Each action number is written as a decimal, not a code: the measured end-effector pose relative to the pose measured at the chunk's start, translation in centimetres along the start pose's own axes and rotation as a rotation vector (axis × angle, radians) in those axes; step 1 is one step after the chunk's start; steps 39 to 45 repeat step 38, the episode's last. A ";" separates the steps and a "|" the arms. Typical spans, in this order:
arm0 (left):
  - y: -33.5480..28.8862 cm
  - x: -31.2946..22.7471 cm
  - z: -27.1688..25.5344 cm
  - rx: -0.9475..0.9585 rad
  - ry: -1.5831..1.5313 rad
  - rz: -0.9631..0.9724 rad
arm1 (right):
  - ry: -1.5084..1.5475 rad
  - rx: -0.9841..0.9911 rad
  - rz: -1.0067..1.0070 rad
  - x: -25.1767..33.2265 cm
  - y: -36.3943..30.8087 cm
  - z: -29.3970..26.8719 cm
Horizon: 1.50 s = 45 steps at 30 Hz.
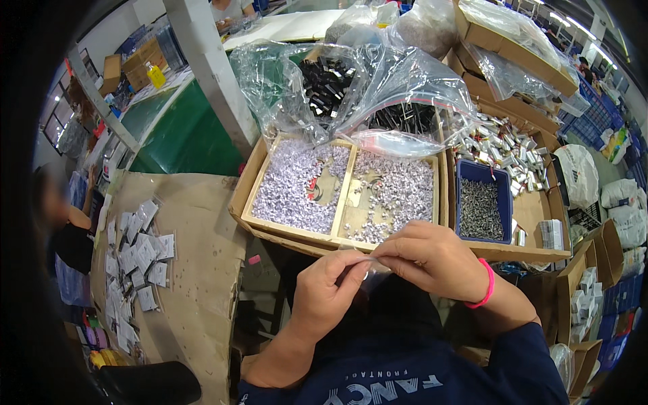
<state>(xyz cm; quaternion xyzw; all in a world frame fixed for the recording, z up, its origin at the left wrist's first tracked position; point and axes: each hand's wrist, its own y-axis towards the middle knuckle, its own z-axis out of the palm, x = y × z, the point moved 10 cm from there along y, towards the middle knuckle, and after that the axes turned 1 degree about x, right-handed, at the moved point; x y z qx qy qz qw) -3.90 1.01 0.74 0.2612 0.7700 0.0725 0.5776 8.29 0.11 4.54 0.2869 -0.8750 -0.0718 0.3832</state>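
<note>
Hands: I count two. My left hand (329, 287) and my right hand (432, 260) sit together at 6 o'clock, fingertips nearly meeting, both pinched on one small clear plastic bag (368, 268).
Bag position: the clear bag hangs between the two hands, just in front of the near edge of the tray; I cannot tell what is in it.
Wristband: one pink band (486, 287) on my right wrist.
Tray: one shallow cardboard tray with two wooden-edged compartments (345, 196) at centre; each compartment (297, 185) holds a loose heap of tiny white-and-lilac pieces (398, 189), too many and too small for me to count.
Bin: one blue rectangular plastic bin (482, 206) at 3 o'clock of the tray, filled with small grey metal parts.
Big bags: at 12 o'clock, several large crumpled clear plastic bags (378, 88); two show black parts inside, the rest I cannot make out.
Box of tubes: open cardboard box at 2 o'clock with a pile of small white-and-silver cylindrical pieces (503, 145).
Finished packets: a scatter of small flat clear packets (138, 260) on brown cardboard sheet (199, 270) at 9 o'clock, overlapping, uncountable.
Cut off: a second person (229, 8) at the top edge, only partly seen; another blurred person (57, 216) at the left rim.
</note>
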 end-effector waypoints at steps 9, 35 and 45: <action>0.8 -1.3 -1.6 -0.237 -0.081 0.112 | -0.178 -0.234 0.007 -1.1 1.4 -2.6; 2.0 -0.5 2.0 -0.170 0.317 0.119 | -0.152 -0.327 0.185 -2.6 -0.2 -0.6; 1.8 -0.6 2.0 -0.175 0.339 0.133 | -0.126 -0.369 0.219 -3.6 -0.8 -0.8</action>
